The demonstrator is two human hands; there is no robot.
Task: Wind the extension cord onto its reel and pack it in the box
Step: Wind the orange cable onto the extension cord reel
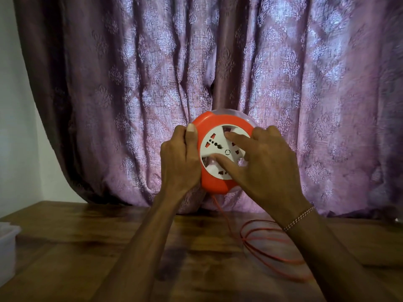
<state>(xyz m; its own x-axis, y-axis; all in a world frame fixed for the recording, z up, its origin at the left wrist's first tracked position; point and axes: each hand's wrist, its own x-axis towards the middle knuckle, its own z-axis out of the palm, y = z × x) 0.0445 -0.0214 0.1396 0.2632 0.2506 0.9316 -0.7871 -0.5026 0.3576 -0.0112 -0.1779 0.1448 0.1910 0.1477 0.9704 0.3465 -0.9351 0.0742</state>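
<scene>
- The reel (220, 153) is a round orange housing with a white socket face, held up above the desk (87, 247) with that face turned toward the camera.
- Its face carries several socket openings with red shutters, a row of small dark holes and a small ring mark near the centre.
- A clear rim seems to show behind the orange top edge, though it is hard to tell against the backdrop.
- The extension cord (272, 243) is thin and orange-red; it drops from the reel's lower edge to the desk.
- There it lies in several loose, overlapping loops to the right, unwound.
</scene>
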